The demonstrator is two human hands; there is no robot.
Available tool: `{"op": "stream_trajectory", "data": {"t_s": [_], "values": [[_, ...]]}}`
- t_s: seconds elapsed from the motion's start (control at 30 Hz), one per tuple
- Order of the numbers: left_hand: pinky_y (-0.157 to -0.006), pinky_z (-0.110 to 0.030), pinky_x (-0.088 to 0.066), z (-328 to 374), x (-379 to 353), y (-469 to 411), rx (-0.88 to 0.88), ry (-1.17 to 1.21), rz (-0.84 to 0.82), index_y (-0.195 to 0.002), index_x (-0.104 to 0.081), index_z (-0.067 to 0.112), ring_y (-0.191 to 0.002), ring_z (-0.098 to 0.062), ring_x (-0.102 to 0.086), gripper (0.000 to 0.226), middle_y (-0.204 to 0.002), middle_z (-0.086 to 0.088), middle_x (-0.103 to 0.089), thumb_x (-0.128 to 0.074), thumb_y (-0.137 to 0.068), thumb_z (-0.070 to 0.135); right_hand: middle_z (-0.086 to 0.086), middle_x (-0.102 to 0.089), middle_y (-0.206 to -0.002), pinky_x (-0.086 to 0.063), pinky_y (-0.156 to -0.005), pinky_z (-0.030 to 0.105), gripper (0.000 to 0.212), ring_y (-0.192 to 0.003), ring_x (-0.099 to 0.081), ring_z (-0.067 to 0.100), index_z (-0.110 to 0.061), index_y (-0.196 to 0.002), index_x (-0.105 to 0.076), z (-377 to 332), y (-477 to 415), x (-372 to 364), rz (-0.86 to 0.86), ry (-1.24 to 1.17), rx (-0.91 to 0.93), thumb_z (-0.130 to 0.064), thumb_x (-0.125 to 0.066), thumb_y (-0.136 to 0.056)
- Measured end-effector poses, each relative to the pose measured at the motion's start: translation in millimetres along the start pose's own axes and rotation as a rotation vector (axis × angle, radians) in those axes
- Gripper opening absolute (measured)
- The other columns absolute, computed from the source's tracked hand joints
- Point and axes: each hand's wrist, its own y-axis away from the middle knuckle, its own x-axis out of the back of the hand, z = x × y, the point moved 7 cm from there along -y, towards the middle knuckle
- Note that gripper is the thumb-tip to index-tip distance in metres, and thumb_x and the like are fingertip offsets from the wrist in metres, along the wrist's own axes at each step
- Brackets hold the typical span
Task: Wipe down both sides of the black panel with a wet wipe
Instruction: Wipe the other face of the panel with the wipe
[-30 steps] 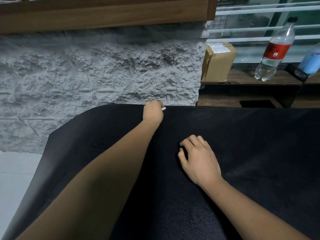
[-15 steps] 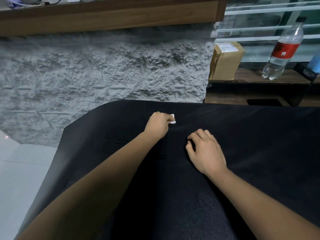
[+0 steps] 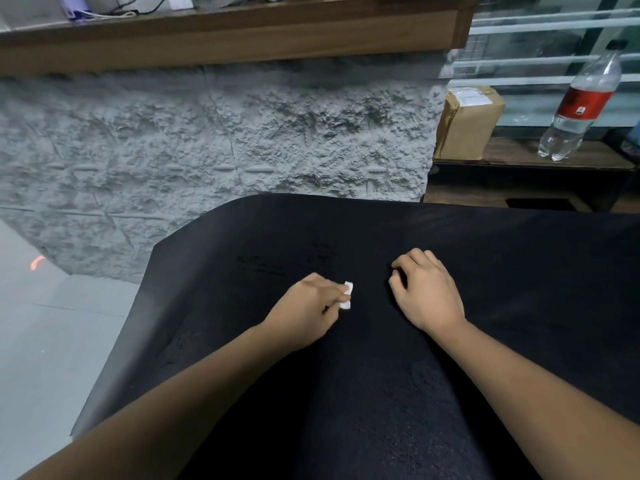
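A large black panel (image 3: 502, 278) with a rounded far-left corner fills the lower part of the view and lies flat in front of me. My left hand (image 3: 306, 311) grips a small folded white wet wipe (image 3: 347, 294) and presses it on the panel near its middle. Only a corner of the wipe shows past my fingers. My right hand (image 3: 427, 294) rests on the panel a little to the right, fingers curled with the tips on the surface, holding nothing. Faint wet streaks (image 3: 263, 266) show on the panel beyond my left hand.
A rough grey stone wall (image 3: 207, 150) stands right behind the panel under a wooden shelf (image 3: 225, 39). On a dark wooden ledge (image 3: 519, 157) at the right stand a brown cardboard parcel (image 3: 467, 123) and a clear bottle with a red label (image 3: 581, 102). Grey floor tiles (image 3: 45, 323) lie left.
My left hand has drawn the wipe back from the panel's far edge toward me across the surface. My right hand has stayed on the panel.
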Motion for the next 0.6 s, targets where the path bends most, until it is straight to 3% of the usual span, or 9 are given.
{"op": "stream_trajectory", "data": {"t_s": [0.17, 0.27, 0.43, 0.6], "values": [[-0.098, -0.019, -0.049, 2.9, 0.6, 27.1, -0.099, -0.019, -0.051, -0.116, -0.078, 0.031, -0.116, 0.001, -0.056, 0.019, -0.131, 0.028, -0.066, -0.064, -0.103, 0.033, -0.010, -0.058, -0.101, -0.049, -0.085, 0.036, 0.017, -0.095, -0.049, 0.016, -0.020, -0.104, -0.070, 1.8, -0.2, -2.0, 0.000, 0.005, -0.001, -0.030, -0.056, -0.100], [-0.101, -0.024, -0.050, -18.7, 18.2, 17.3, -0.092, -0.070, 0.000, -0.112, -0.081, 0.024, -0.112, -0.006, -0.063, 0.016, -0.130, 0.018, -0.071, -0.071, -0.100, 0.026, -0.011, -0.058, -0.101, -0.050, -0.084, 0.037, 0.017, -0.095, -0.050, 0.015, -0.020, -0.103, -0.070, 2.2, -0.2, -2.2, 0.006, -0.004, 0.000, -0.029, -0.056, -0.099], [-0.100, -0.040, -0.053, -83.1, 58.1, -8.9, 0.085, -0.208, 0.116, -0.106, -0.082, 0.014, -0.108, -0.029, -0.069, 0.013, -0.119, 0.000, -0.078, -0.074, -0.096, 0.016, -0.012, -0.058, -0.102, -0.050, -0.084, 0.036, 0.017, -0.096, -0.050, 0.014, -0.020, -0.104, -0.070, 1.6, -0.1, -2.0, 0.009, 0.004, 0.006, -0.029, -0.056, -0.099], [-0.098, -0.040, -0.054, -136.8, 86.1, -15.8, 0.268, -0.234, 0.230, -0.103, -0.082, 0.017, -0.104, -0.029, -0.069, 0.014, -0.120, 0.001, -0.077, -0.072, -0.095, 0.013, -0.011, -0.058, -0.102, -0.051, -0.085, 0.037, 0.018, -0.096, -0.050, 0.015, -0.020, -0.105, -0.071, 1.3, -0.1, -1.7, 0.003, -0.004, 0.000, -0.028, -0.056, -0.100]]}}
